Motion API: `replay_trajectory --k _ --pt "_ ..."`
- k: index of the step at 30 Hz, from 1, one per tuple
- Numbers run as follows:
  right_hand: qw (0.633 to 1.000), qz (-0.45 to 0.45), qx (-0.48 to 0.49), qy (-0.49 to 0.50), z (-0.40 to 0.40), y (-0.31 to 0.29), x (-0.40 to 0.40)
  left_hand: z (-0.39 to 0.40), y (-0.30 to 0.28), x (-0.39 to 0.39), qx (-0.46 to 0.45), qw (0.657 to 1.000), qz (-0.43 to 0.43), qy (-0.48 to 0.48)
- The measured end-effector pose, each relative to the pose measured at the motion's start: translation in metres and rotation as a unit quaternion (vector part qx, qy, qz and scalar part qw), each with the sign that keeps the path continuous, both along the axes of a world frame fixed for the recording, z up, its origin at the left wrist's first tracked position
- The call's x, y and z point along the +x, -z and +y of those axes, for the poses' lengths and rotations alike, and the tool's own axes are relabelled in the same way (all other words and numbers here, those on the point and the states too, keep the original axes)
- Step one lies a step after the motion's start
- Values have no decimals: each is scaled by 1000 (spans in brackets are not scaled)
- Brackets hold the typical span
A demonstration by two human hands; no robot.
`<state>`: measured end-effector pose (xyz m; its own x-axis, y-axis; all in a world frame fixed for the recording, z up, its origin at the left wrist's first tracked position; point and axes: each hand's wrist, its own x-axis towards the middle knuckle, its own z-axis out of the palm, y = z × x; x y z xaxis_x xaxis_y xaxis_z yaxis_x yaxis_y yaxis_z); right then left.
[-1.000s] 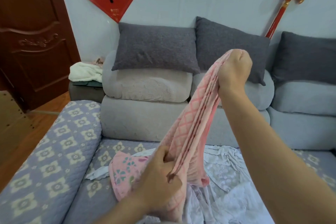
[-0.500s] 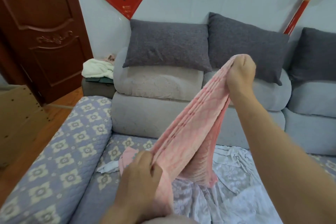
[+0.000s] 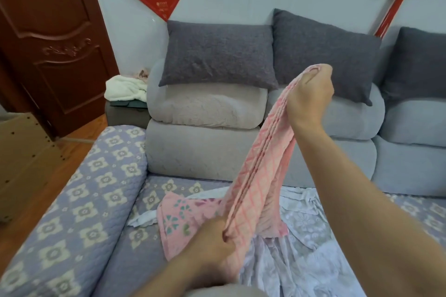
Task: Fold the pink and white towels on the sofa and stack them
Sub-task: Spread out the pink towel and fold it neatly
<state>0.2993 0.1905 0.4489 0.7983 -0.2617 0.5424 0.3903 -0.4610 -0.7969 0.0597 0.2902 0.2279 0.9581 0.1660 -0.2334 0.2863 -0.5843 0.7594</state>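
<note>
Both hands grip one pink towel (image 3: 255, 176); right hand (image 3: 309, 94) high, left hand (image 3: 212, 243) low. White towel (image 3: 301, 236) lies on the sofa (image 3: 72, 200).

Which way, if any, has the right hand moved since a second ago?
Yes, slightly left: the right hand, gripping the pink towel, now sits farther from the right edge of the middle dark cushion.

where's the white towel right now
In the head view, the thin white patterned towel lies crumpled on the sofa seat at lower centre-right, beneath the pink checked towel stretched between both hands.
</note>
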Motion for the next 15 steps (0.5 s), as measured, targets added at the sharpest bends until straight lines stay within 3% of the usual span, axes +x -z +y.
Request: replay_trajectory --k 6,9,13,15 --pt "996 52 12 73 -15 -23 14 -3 8 2 -51 998 10 24" --pt "990 76 36 111 -30 -31 26 4 3 1 -66 996 -3 -55" --pt "984 85 73 137 -53 -28 30 60 -30 5 7 969 -136 -207" --pt "995 63 68 30 -59 -27 22 88 -59 7 36 965 -188 -181"
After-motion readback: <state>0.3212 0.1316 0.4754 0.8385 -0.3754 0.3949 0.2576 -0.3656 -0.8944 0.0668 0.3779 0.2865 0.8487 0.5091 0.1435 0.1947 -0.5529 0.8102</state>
